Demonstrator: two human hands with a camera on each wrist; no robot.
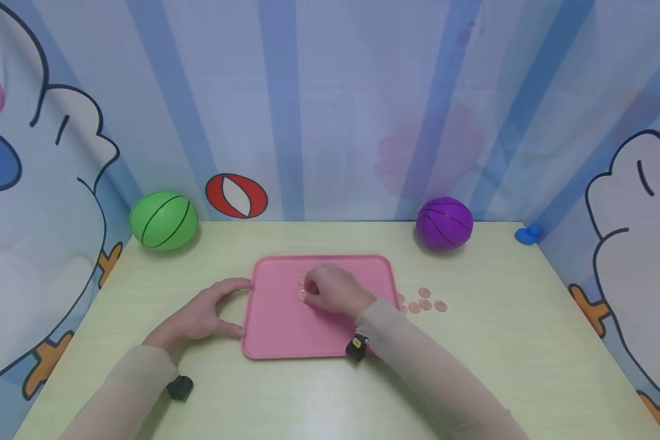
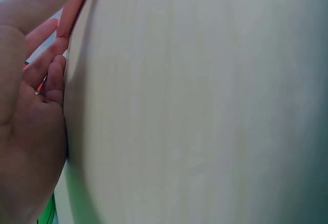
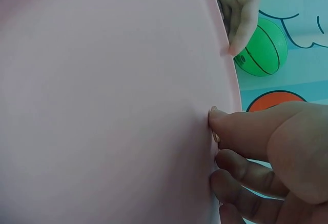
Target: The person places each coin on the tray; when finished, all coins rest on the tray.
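Note:
A pink tray lies on the table. On its left edge rest the spread thumb and fingertips of my left hand; the left wrist view shows this hand beside the tabletop. Over the tray's middle, my right hand has its fingers curled and pinches a small copper-coloured coin at the tray surface. Another coin lies just behind it, partly covered by the fingers. In the right wrist view, the thumb of the right hand touches a coin's edge.
Several more coins lie on the table right of the tray, some partly hidden by its edge. A green ball stands at the back left and a purple ball at the back right. A blue object sits in the far right corner.

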